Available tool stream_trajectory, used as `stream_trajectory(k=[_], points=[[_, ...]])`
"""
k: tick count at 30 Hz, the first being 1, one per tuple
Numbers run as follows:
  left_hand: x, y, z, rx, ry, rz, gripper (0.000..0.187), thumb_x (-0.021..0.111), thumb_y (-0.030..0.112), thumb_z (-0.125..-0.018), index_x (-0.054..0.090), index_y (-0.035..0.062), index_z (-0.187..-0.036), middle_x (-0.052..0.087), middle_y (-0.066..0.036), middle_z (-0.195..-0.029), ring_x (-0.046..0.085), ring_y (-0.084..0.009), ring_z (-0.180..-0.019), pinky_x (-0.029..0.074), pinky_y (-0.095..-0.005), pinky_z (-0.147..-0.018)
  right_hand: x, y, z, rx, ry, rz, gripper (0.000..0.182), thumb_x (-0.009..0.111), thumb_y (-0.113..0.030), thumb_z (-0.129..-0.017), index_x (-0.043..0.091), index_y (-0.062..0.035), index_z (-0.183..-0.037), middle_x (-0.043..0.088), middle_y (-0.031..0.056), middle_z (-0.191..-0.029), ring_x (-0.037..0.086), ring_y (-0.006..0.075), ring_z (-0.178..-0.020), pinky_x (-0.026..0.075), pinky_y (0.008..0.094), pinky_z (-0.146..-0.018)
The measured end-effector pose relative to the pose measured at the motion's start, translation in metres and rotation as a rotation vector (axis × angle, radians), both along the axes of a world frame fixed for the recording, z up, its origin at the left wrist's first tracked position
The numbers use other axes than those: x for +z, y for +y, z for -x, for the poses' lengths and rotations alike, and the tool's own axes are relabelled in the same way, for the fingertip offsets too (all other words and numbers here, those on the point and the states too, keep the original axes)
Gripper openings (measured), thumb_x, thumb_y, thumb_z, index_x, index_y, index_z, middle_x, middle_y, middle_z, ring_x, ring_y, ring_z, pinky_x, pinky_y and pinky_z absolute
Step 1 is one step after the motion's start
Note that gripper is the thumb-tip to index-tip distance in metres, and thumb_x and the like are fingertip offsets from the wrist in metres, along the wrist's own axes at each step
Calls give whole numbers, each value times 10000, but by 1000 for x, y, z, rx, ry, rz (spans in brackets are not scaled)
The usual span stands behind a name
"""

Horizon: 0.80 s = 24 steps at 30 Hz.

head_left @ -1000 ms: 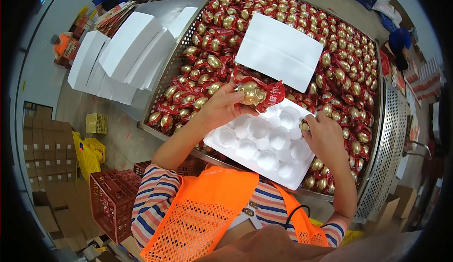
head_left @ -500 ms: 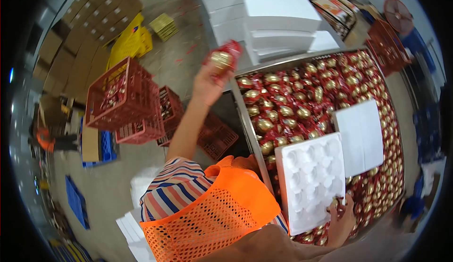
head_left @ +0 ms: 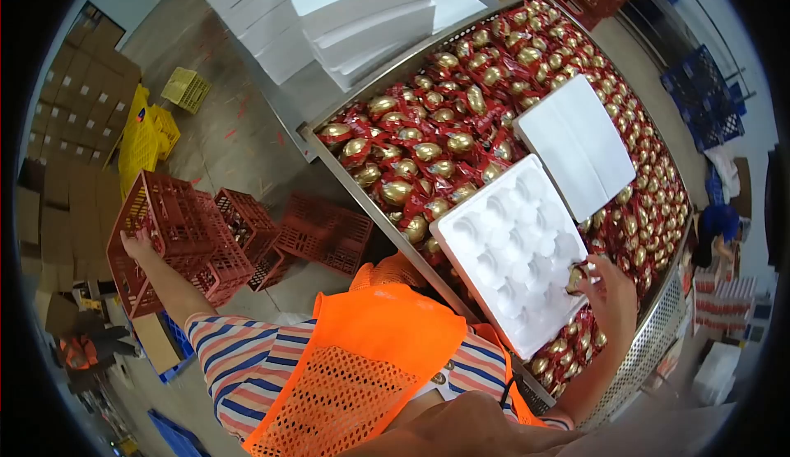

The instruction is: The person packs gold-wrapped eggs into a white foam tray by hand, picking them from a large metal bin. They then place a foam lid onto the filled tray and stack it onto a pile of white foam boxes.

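Observation:
My left hand (head_left: pixel 138 244) reaches out to the far left, at a red crate (head_left: pixel 169 218); its fingers look apart and no egg shows in them. At the right edge of a white moulded tray (head_left: pixel 518 247), my right hand (head_left: pixel 611 288) is closed on a gold wrapped egg (head_left: pixel 575 280). Round hollows cover the tray, and no egg shows in its other hollows. Under it spread gold eggs in red wrappers (head_left: pixel 428 151), inside a metal-rimmed table (head_left: pixel 350 179). A flat white panel (head_left: pixel 576 146) lies on the eggs beside the tray.
White foam boxes (head_left: pixel 362 12) are stacked beyond the table's metal rim. More red crates (head_left: pixel 325 230) stand on the floor at left, near yellow crates (head_left: pixel 186 89) and stacked cartons (head_left: pixel 78 86). A person in orange (head_left: pixel 78 350) is at the far left, another (head_left: pixel 720 226) at right.
My left hand has swung left and down to the red crate, and the egg it held no longer shows. My right hand remains at the tray's edge. The view has turned.

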<state>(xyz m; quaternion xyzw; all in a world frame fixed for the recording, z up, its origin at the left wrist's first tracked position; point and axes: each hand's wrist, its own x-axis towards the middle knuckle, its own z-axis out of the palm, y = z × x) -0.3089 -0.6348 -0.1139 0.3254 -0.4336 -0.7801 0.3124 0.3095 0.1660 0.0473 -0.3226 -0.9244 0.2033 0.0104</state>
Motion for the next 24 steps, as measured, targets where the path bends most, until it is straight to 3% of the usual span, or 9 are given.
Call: stream_trajectory(k=[2,3,5,6,9,13,15,21,24], points=[[7,50,12,-240,71,219,511,571,223,-963,431,-55,-1369,340,-212,-1472,420,-345,-1318,546,-452,-952,6,4,17,40,40,-102,297,722,-125,-844,630,-66,-1121,665,129,-874,650,275,-670,490,375,-600],[-10,58,42,-377,43,586,446,494,214,-998,442,-23,-1373,399,-211,-1444,488,-345,-1270,552,-450,-937,14,1,34,55,78,-136,282,727,-116,-837,640,-66,-1101,663,124,-870,649,273,-667,493,380,-603],[-16,156,62,-640,447,472,407,539,161,-972,499,-14,-1337,582,-168,-1270,640,-331,-1036,556,-417,-877,16,-6,78,111,167,-157,264,735,-94,-819,657,-72,-1070,657,111,-861,651,273,-681,502,386,-620],[50,286,-9,-706,226,745,419,583,155,-951,521,3,-1338,618,-159,-1222,650,-262,-1026,540,-368,-870,15,-13,105,149,216,-141,261,739,-81,-809,664,-78,-1059,653,103,-857,653,275,-697,509,388,-634],[85,442,-84,-1412,288,968,312,589,115,-942,630,63,-1246,669,-55,-1154,630,-151,-997,495,-266,-845,-8,-40,193,565,208,-75,160,681,-175,-844,661,-85,-976,622,88,-860,656,302,-804,533,428,-702],[81,531,-143,-1843,518,1380,261,650,102,-882,658,43,-1136,666,-120,-1069,643,-260,-1000,506,-361,-878,-65,-93,284,905,-160,-124,207,684,-192,-842,669,-54,-995,647,116,-966,691,286,-897,569,394,-729],[56,540,-142,-1899,732,1543,354,684,130,-846,623,36,-1181,640,-123,-1078,616,-293,-1001,496,-371,-887,-89,-108,306,937,-240,-171,238,680,-186,-850,652,-59,-1049,647,117,-1025,694,278,-925,572,383,-752],[38,543,-149,-1965,509,1749,629,854,279,-654,575,65,-1176,517,-113,-1188,485,-326,-1128,451,-450,-925,-116,-94,330,906,-290,-92,486,762,-116,-759,548,-95,-1194,618,157,-1117,685,309,-979,571,393,-767],[36,547,-155,-1853,434,1859,651,853,262,-655,549,55,-1192,513,-137,-1196,498,-334,-1111,458,-451,-923,-103,-56,335,848,-199,326,729,823,-84,-670,461,-127,-1301,568,154,-1221,657,319,-1005,552,420,-829]])
